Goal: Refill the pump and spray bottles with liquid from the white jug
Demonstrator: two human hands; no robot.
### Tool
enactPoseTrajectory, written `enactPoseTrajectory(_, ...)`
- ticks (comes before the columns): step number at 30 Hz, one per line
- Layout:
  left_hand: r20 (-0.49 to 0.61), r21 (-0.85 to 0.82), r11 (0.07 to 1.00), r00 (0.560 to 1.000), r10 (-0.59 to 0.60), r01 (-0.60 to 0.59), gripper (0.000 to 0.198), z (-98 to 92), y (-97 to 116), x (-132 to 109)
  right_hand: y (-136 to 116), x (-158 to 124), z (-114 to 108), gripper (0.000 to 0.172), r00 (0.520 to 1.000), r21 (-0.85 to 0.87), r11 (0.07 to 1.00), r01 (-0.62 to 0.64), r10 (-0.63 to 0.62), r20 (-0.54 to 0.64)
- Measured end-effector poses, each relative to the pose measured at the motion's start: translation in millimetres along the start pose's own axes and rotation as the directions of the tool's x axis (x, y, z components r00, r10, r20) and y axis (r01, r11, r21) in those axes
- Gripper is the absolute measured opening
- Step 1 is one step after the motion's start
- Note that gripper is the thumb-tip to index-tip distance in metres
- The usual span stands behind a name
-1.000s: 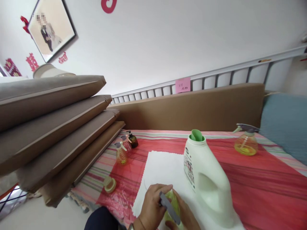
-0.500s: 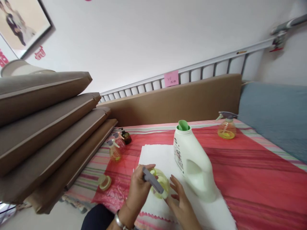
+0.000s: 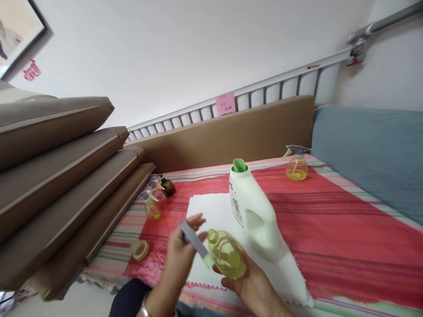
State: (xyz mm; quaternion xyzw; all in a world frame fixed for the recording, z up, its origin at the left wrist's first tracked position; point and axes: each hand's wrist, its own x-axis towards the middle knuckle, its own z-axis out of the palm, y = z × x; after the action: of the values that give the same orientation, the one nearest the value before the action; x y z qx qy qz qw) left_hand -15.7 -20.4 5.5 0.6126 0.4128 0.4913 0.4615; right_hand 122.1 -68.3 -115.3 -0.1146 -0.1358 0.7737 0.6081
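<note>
My right hand (image 3: 254, 286) cups a small round bottle (image 3: 227, 255) of yellow-green liquid from below, its open neck tilted up to the left. My left hand (image 3: 180, 251) is closed on the grey spray head (image 3: 193, 238), which is off the bottle and held just left of its neck. A large white detergent jug (image 3: 253, 211) with an open green spout stands upright on a white cloth (image 3: 211, 211) just beyond my hands.
A red striped cover (image 3: 346, 224) spreads over the surface. Small spray bottles (image 3: 152, 207) stand at the left, another one (image 3: 296, 164) at the far right. A loose cap (image 3: 140, 249) lies left. Stacked brown cushions (image 3: 59, 171) rise at the left; a blue cushion (image 3: 370, 149) sits at the right.
The spray head has come off the small bottle. My right hand has gone from beside the bottle to under it, lifting and tilting it. The view has dropped and shifted.
</note>
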Motion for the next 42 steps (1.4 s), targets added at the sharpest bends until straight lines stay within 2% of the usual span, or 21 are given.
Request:
enactPoseTrajectory(4, -0.132, -0.265, 0.963, 0.991, 0.011, -0.046, 0.032, -24.0, 36.9, 16.0, 2.5, -0.4, -6.2, 0.041, 0.995, -0.046, 0.999, -0.023, 0.018, -0.1)
enactPoseTrajectory(8, -0.099, -0.513, 0.856, 0.995, 0.021, -0.069, 0.03, -40.9, 65.1, 22.6, 7.7, -0.4, -10.0, 0.041, 0.991, -0.07, 0.996, -0.06, 0.051, -0.127)
enactPoseTrajectory(12, -0.049, -0.548, 0.835, 0.999, 0.024, -0.047, 0.028, -49.2, 74.6, 19.0, 9.9, -0.2, -9.3, 0.05, 0.991, -0.089, 0.993, -0.074, 0.063, -0.117)
enactPoseTrajectory(15, -0.042, -0.519, 0.854, 0.999, 0.017, -0.037, 0.027, -52.0, 75.4, 14.5, 9.5, -0.3, -9.1, 0.048, 0.99, -0.092, 0.992, -0.081, 0.07, -0.121)
enactPoseTrajectory(20, -0.046, -0.466, 0.885, 0.999, -0.025, 0.0, 0.028, -46.7, 72.1, 10.0, 7.9, -0.4, -10.2, 0.04, 0.991, -0.088, 0.993, -0.079, 0.069, -0.117)
enactPoseTrajectory(24, -0.02, -0.422, 0.907, 0.999, -0.025, 0.014, 0.028, -35.0, 65.0, 9.4, 8.7, -2.4, -8.0, 0.043, 0.996, -0.093, 0.993, -0.071, 0.065, -0.067)
enactPoseTrajectory(29, 0.028, -0.339, 0.938, 0.998, -0.062, 0.068, 0.029, -11.6, 39.0, 4.6, 9.9, -5.6, 0.2, 0.044, 0.997, -0.102, 0.992, -0.07, 0.069, -0.018)
enactPoseTrajectory(35, 0.064, -0.221, 0.965, 0.99, -0.129, 0.14, 0.029, 5.2, 2.2, -0.9, 8.8, -9.9, 9.1, 0.046, 0.996, -0.103, 0.992, -0.068, 0.061, -0.072)
enactPoseTrajectory(42, 0.046, -0.166, 0.981, 0.995, -0.093, 0.1, 0.034, 7.4, -6.9, 0.0, 7.1, -9.8, 13.5, 0.048, 0.992, -0.104, 0.994, -0.047, 0.034, -0.119)
